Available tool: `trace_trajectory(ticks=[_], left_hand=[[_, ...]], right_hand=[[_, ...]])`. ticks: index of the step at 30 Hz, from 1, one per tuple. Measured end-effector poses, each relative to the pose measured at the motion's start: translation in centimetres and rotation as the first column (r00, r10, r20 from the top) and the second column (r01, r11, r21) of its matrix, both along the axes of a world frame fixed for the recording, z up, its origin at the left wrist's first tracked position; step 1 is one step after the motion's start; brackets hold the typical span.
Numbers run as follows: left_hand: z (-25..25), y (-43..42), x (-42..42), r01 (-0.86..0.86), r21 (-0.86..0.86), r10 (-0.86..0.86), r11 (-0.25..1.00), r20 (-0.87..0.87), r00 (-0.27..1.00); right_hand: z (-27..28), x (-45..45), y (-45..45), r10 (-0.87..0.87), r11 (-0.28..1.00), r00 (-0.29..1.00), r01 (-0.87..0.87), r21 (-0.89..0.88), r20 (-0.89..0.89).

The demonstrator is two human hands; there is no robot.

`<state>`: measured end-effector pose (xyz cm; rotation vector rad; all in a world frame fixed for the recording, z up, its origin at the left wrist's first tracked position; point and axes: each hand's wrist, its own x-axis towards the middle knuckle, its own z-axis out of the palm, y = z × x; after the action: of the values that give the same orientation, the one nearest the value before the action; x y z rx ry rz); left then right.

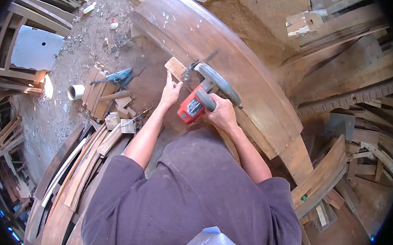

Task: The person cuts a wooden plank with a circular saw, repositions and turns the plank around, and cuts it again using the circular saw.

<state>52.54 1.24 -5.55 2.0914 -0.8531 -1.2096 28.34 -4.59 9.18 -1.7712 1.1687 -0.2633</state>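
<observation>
My right hand (222,113) is wrapped round the rear handle of a red circular saw (190,107). The saw's grey blade guard (219,83) lies over a large brown wooden board (248,96). At the board's left edge, my left hand (170,94) holds a small wooden block (175,68) against the saw's front, index finger stretched along its side. Where the block meets the saw, the blade and base are partly hidden. Pale flecks are scattered on the board's far end.
A blue power tool (118,77) rests on wood offcuts to the left, near a white cup-like container (76,92). Long curved planks (84,169) lie at lower left. Stacked timber (362,157) fills the right, and sawdust (240,23) covers the ground behind the board.
</observation>
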Motion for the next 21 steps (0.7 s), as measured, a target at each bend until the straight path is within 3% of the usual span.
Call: trace_trajectory(ticks=[11,17,21], left_hand=[[-1.6,-1.7,6.7,-0.063,0.047,0.066,0.997,-0.046,0.997],[-2.0,-3.1,10.8,0.006,0.075,0.004,0.997,-0.125,0.992],[-1.7,-3.9,13.0,-0.051,0.058,0.065,0.997,-0.276,0.959]], right_hand=[[0.5,5.8,-2.2,-0.002,1.000,1.000,0.003,0.015,-0.016],[0.6,8.7,-3.3,-0.003,1.000,1.000,0.003,-0.002,-0.001],[0.4,10.8,-4.2,-0.019,1.000,1.000,0.019,-0.016,0.017]])
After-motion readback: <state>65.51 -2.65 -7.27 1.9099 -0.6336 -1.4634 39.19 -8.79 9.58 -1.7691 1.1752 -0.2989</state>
